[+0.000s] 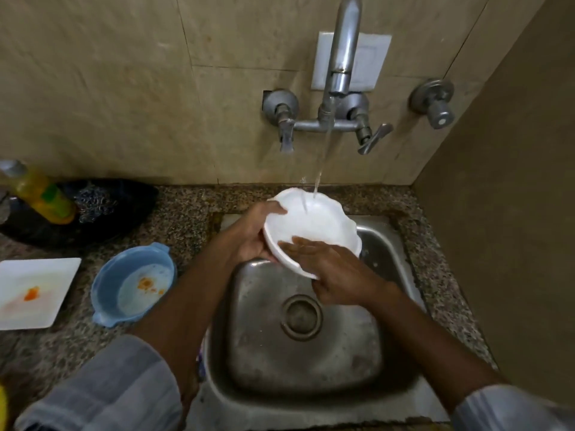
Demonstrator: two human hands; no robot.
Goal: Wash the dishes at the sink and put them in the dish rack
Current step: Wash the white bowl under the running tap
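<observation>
A white bowl (314, 219) with a wavy rim is tilted over the steel sink (311, 353), under water running from the tap (342, 57). My left hand (252, 234) grips the bowl's left rim from underneath. My right hand (336, 272) lies flat on the bowl's near inner edge, fingers stretched across the inside. On the counter to the left stand a blue bowl (109, 284) with orange food residue and a white square plate (18, 306) with an orange stain. No dish rack is in view.
A black tray (124, 206) at the back left holds a yellow soap bottle (43, 197) and a steel scrubber (93, 200). Two tap handles (286, 132) and a separate valve (435, 104) stick out of the tiled wall. A brown wall closes the right side.
</observation>
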